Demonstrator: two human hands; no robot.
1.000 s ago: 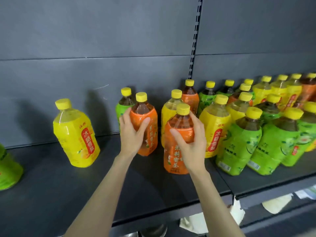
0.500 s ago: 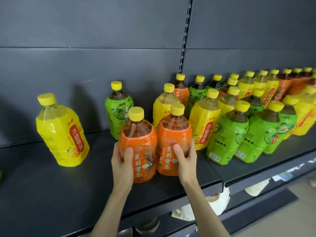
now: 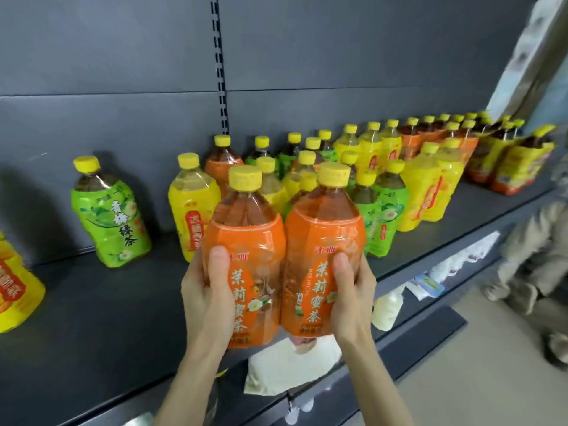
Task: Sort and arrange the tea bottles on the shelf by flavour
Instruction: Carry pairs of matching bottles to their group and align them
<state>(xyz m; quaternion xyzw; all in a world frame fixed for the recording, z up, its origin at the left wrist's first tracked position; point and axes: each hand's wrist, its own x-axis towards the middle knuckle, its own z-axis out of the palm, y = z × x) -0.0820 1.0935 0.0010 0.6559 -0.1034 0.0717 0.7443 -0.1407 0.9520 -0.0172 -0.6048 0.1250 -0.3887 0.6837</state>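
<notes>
I gripped two orange-sleeved, yellow-capped plastic tea bottles, one (image 3: pixel 246 256) in my left hand (image 3: pixel 203 290) and its twin (image 3: pixel 322 241) in my right hand (image 3: pixel 353 290), fingers (image 3: pixel 218 262) curled round each lower body and thumbs pressed on the labels. They touched side by side, raised just before the dark grey metal shelf (image 3: pixel 92 333), upright, caps up, labels facing me. I judged this the carrying step; next they needed setting by the orange-sleeved group (image 3: pixel 430 139) far right.

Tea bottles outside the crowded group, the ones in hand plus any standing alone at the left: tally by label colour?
Orange-labelled plastic tea bottles: 2, one gripped by the left hand, one by the right hand
Green-labelled plastic tea bottle, standing alone: 1
Yellow-labelled plastic tea bottle, cut by the frame edge: 1
Total: 4
</notes>
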